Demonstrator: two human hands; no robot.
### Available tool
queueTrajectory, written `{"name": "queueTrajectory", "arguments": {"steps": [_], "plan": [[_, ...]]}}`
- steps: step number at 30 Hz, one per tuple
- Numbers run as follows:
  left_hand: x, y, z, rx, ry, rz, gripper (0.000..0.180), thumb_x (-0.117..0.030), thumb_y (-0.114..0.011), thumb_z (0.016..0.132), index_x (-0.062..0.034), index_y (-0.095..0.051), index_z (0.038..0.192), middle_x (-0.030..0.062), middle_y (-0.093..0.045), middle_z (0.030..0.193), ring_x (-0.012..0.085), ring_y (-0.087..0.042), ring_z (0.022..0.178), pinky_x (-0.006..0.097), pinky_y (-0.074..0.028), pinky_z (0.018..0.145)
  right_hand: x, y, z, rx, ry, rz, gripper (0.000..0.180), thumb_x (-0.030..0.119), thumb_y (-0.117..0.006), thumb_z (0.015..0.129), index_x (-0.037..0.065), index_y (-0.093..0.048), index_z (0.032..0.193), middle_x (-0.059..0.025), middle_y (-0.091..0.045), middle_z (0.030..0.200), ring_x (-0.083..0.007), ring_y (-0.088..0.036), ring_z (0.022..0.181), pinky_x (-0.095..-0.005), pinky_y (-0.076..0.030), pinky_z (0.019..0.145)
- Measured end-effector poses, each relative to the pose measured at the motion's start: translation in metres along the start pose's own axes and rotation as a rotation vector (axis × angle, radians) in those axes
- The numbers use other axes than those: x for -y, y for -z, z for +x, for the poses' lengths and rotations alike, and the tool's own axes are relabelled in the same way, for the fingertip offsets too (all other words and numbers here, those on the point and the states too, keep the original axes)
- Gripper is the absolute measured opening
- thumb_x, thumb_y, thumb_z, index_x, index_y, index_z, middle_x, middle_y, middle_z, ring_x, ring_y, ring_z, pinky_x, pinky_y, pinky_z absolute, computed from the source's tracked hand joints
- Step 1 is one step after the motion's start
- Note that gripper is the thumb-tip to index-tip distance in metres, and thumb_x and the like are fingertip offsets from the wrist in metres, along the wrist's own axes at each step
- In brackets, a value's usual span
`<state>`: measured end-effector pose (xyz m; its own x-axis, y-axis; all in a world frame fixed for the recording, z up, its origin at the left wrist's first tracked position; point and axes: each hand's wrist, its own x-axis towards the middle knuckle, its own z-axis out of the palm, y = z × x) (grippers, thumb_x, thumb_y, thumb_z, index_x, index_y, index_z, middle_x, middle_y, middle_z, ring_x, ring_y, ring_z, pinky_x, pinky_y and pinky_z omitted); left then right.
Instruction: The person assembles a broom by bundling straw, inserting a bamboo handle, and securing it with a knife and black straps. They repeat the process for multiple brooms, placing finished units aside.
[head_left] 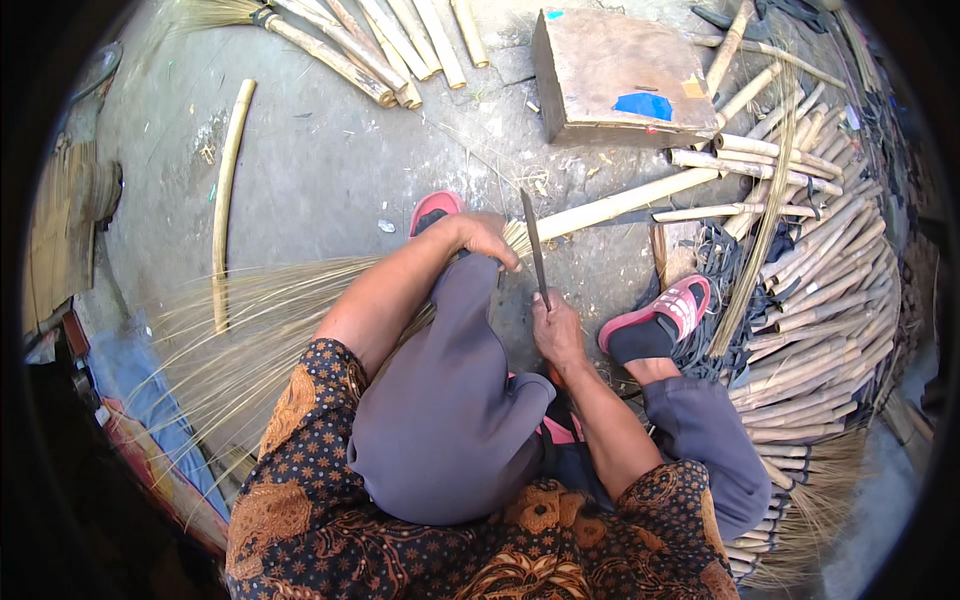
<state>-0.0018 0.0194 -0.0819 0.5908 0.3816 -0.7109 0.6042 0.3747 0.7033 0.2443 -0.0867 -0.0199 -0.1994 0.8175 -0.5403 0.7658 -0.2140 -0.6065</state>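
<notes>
Across the whole view we have grey floor (320, 150), and on it, at 3 o'clock, lies the biggest thing, a heap of pale, jointed poles (825, 314). Toward 9 o'clock we see a fan of grass (290, 305), its long stems spreading out beneath the left arm and narrowing toward the middle of the view. At 1 o'clock sits a wooden box (610, 65) with a blue patch on top. From just below it a pale pole (630, 200) slants in from 2 o'clock, its near end meeting the gathered grass.

Our left hand (487, 240), just above centre, is curled down over that gathered end – the fingers closed round the stems, their undersides hidden. Our right hand (558, 330), toward 5 o'clock, is clenched round the lower end of a narrow dark blade (533, 235), whose tip points to 12 o'clock.

We judge the step in hand to be blade work where grass meets pole – whether the edge touches the stems, we cannot tell. The next move seems to call for a firm left hold, with those fingers well clear of the edge.
</notes>
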Motion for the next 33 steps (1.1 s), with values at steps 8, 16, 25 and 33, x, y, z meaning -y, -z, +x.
{"name": "queueTrajectory", "arguments": {"steps": [8, 16, 25, 33], "plan": [[-0.006, -0.009, -0.006, -0.207, 0.001, 0.114, 0.067, -0.064, -0.071, 0.086, -0.005, -0.074, 0.117, 0.0193, -0.075, 0.102, 0.0333, -0.07, 0.094, 0.043, -0.053, 0.085, -0.031, -0.019, -0.001, -0.436, -0.283, -0.042, 0.058, 0.033, -0.065, 0.1, -0.004, -0.047, 0.141, -0.0303, -0.058, 0.13, -0.0388, -0.058, 0.122, -0.0524, -0.043, 0.106], [-0.028, -0.022, -0.061, -0.476, 0.151, 0.479, 0.083, -0.065, -0.077, 0.077, -0.0011, -0.066, 0.129, 0.022, -0.069, 0.125, 0.0381, -0.064, 0.121, 0.051, -0.044, 0.104, 0.05, 0.055, 0.056, 0.005, 0.651, -0.749, 0.109, 0.038, -0.089, 0.076, 0.004, -0.029, 0.16, -0.0199, -0.031, 0.164, -0.0383, -0.027, 0.154, -0.0545, -0.023, 0.125], [-0.024, -0.048, -0.128, -0.565, 0.408, 0.576, 0.091, -0.055, -0.089, 0.067, -0.0078, -0.058, 0.139, 0.0206, -0.059, 0.133, 0.037, -0.057, 0.132, 0.056, -0.042, 0.111, 0.087, 0.024, 0.156, 0.56, 0.68, -0.844, 0.074, 0.025, -0.09, 0.075, 0.008, -0.051, 0.135, -0.0178, -0.058, 0.138, -0.0386, -0.065, 0.119, -0.0495, -0.052, 0.1], [0.024, -0.012, -0.12, -0.556, 0.126, 0.458, 0.079, -0.036, -0.086, 0.074, -0.0083, -0.056, 0.141, 0.0223, -0.057, 0.134, 0.0409, -0.064, 0.119, 0.048, -0.054, 0.1, 0.071, 0.01, 0.177, 0.426, 0.815, -0.698, 0.032, 0.017, -0.078, 0.077, 0.006, -0.061, 0.102, -0.0185, -0.07, 0.092, -0.0419, -0.07, 0.09, -0.0525, -0.056, 0.081]]}}
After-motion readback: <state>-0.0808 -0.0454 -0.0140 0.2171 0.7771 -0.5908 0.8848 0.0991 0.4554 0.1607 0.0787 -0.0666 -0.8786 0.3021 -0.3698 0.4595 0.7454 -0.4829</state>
